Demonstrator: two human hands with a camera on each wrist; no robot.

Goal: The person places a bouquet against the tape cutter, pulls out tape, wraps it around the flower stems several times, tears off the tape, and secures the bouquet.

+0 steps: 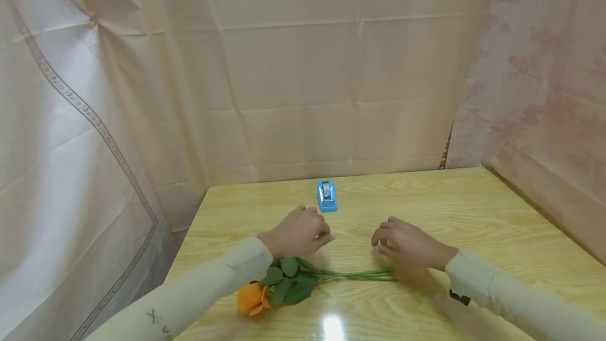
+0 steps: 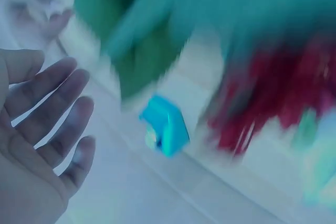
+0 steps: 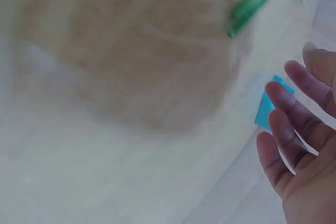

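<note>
Flowers (image 1: 301,284) on green stems (image 1: 357,274) lie across the tabletop (image 1: 473,209) before you, an orange bloom (image 1: 251,299) toward your left and the stem ends toward your right. Your left hand (image 1: 299,231) hangs near the leaves (image 1: 289,266), your right hand (image 1: 409,243) near the stem ends, both with fingers loosely parted; a blue tape dispenser (image 1: 326,197) sits farther back.

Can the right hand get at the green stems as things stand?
Likely yes: the right hand holds nothing and is near the ends of the green stems, with nothing in between.
</note>
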